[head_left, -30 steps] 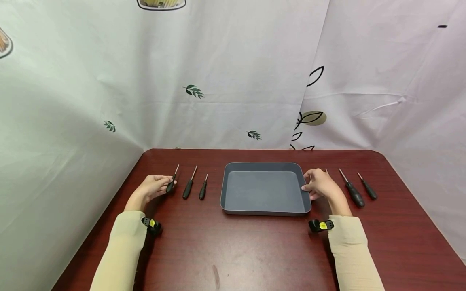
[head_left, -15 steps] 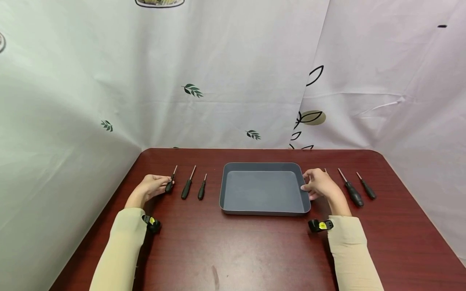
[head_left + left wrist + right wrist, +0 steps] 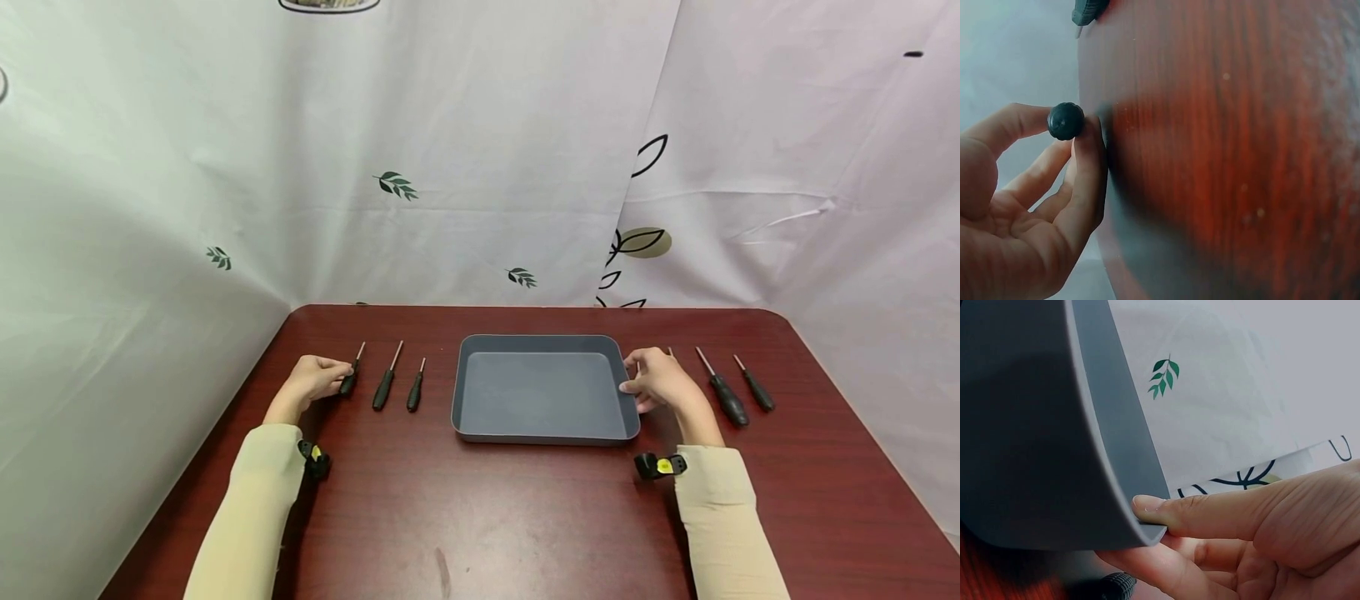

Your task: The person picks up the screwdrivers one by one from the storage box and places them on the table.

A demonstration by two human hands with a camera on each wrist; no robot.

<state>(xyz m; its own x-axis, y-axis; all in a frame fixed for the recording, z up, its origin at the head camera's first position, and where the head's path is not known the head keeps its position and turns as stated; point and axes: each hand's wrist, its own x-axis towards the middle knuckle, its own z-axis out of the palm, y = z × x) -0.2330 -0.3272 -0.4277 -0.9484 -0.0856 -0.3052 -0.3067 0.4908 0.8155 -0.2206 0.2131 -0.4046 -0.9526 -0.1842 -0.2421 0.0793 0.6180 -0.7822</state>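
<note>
My left hand [image 3: 309,383], at the table's left side, pinches a screwdriver [image 3: 348,382] by its black handle between thumb and fingers. In the left wrist view the handle's round end [image 3: 1065,121] faces the camera, held between thumb and forefinger of the hand [image 3: 1035,206]. With my right hand [image 3: 660,382] I grip the right wall of a grey rectangular tray [image 3: 546,440]. The right wrist view shows the thumb [image 3: 1210,512] inside the tray wall [image 3: 1125,425] and the other fingers outside and below it. The tray has nothing in it.
Beside the held tool lie a long screwdriver [image 3: 387,379] and a short screwdriver [image 3: 416,387]. Right of the tray are a large screwdriver [image 3: 727,398] and a small screwdriver [image 3: 759,390]; another tip [image 3: 671,351] shows behind the right hand. A white curtain [image 3: 480,150] backs the table.
The left fingertips that showed past the screwdriver handle have drawn back behind it, and the left wrist has shifted slightly. Right hand and tray stay put; the head view shifted a little.
</note>
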